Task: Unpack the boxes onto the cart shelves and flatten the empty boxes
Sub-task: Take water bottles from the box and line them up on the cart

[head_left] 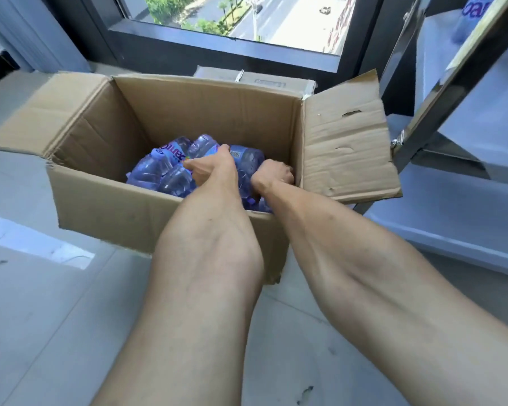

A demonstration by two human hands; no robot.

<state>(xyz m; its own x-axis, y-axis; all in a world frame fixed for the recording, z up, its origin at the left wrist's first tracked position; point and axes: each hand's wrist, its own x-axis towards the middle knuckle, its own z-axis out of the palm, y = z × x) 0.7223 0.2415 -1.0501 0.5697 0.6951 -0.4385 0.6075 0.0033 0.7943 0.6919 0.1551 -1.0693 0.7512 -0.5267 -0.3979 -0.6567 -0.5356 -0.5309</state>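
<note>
An open cardboard box (106, 206) stands on the floor with its flaps spread out. Several clear bottles with purple labels (159, 168) lie jumbled at its bottom. Both my arms reach down into the box. My left hand (211, 167) grips a bottle in the middle of the pile. My right hand (274, 174) is curled round another bottle (247, 159) near the box's right wall; its fingers are partly hidden. A steel cart (440, 92) with shelves stands just right of the box.
A second, closed cardboard box (258, 79) sits behind the open one, against the dark window frame (217, 51). One bottle (475, 13) lies on the cart's upper shelf. Pale tiled floor (56, 317) spreads to the left and front.
</note>
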